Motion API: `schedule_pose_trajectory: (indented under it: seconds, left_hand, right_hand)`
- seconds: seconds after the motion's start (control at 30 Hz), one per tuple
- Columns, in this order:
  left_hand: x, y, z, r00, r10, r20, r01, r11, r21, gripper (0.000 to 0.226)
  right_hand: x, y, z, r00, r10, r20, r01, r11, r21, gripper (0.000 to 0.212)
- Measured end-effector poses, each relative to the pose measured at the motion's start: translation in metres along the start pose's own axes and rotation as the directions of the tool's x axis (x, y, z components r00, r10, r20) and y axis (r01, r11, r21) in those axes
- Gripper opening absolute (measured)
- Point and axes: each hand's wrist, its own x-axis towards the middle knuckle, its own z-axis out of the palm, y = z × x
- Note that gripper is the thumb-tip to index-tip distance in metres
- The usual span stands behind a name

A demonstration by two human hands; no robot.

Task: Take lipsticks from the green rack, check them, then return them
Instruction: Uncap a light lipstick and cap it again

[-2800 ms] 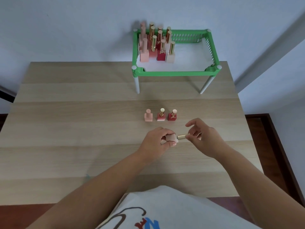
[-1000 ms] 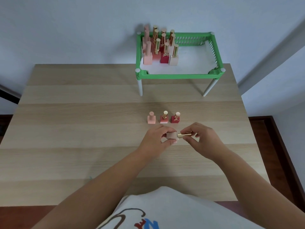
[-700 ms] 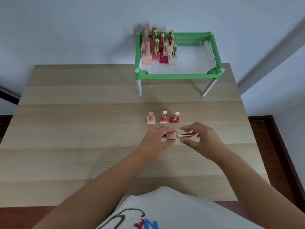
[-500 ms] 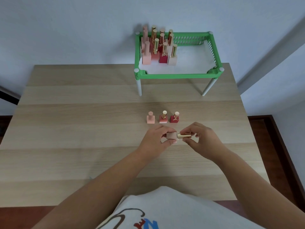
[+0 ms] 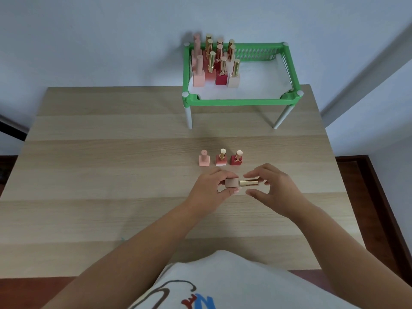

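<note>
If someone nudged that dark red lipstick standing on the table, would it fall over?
Probably not easily: the dark red lipstick sits on a broad square base. A push high on its narrow neck might tip it. If it fell, the square base would likely stop it rolling across the table.

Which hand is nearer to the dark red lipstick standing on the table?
Right. The right hand is just below the dark red lipstick; the left hand is lower and further left.

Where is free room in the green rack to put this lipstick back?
The green rack is bare across its middle and right side, up to the slatted right wall. Its left end is crowded with standing lipsticks.
</note>
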Motion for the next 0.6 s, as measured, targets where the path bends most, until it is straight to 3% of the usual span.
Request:
schedule_pose_trajectory:
  seconds: [0.23,0.6]
  left_hand:
    - [0.0005,0.0001,-0.0003,1.000,0.007,0.003,-0.007,1.000,0.009,0.030]
    - [0.0008,-0.0006,-0.0032,1.000,0.012,0.009,-0.012,0.999,0.032,0.030]
  right_hand:
    - [0.0014,-0.0011,0.0020,0.999,0.019,-0.031,-0.018,1.000,0.006,0.016]
    - [0.0026,-0.0005,0.0020,0.999,0.027,-0.037,-0.027,1.000,-0.005,0.026]
